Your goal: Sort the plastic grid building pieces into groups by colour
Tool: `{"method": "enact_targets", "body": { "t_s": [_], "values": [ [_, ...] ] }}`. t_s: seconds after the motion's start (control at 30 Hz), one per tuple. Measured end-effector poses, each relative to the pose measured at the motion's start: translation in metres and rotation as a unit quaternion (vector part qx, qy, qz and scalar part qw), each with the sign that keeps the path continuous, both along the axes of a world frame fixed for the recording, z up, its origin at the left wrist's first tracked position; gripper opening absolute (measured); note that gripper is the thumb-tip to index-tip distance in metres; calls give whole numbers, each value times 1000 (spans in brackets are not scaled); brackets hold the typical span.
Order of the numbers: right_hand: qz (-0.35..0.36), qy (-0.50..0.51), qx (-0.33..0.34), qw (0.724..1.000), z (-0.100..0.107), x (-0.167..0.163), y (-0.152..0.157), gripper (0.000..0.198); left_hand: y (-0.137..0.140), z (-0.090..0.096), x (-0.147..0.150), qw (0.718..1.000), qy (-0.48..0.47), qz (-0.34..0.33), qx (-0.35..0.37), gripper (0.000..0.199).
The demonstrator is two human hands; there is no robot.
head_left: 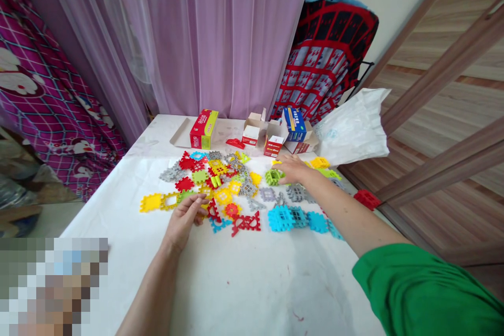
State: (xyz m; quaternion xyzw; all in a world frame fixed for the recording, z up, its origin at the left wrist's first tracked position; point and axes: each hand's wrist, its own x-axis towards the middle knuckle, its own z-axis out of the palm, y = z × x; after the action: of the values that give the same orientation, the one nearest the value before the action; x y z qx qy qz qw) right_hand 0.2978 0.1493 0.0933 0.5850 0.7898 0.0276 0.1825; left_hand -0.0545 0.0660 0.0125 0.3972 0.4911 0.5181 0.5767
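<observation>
Your right hand point(292, 169) arches palm-down at a green block point(271, 177) on the table point(244, 289); your left hand point(186, 219) curls beside jumbled pieces point(223, 196). Whether either grips anything cannot be told.

From where I stand: free lane along near half of white tabletop point(244, 289); interlocking plastic tiles point(223, 197) clutter middle, cardboard boxes point(274, 146) block back, white bag point(350, 128) far right.
</observation>
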Motion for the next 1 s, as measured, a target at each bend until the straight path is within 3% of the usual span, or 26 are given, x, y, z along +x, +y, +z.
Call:
{"method": "enact_targets", "body": {
  "t_s": [0.2,0.4,0.57,0.7,0.83,1.0],
  "values": [
    [-4,9,-17,1000,-6,0,4,60,0,0,0,1000,3,-1,4,58],
    [-13,7,-23,1000,0,-5,-1,76,1,-1,-1,1000,-11,9,-5,57],
    [-3,20,-7,1000,11,-25,-5,64,3,1,-4,996,-63,60,-12,54],
    [60,87,25,994,13,-69,-3,43,4,1,-11,986,-67,150,21,48],
    [124,149,50,980,3,-136,4,33,4,-1,-15,967,-13,242,81,39],
    [175,179,53,967,-13,-208,16,41,3,-3,-16,957,19,275,90,35]
  ]
}}
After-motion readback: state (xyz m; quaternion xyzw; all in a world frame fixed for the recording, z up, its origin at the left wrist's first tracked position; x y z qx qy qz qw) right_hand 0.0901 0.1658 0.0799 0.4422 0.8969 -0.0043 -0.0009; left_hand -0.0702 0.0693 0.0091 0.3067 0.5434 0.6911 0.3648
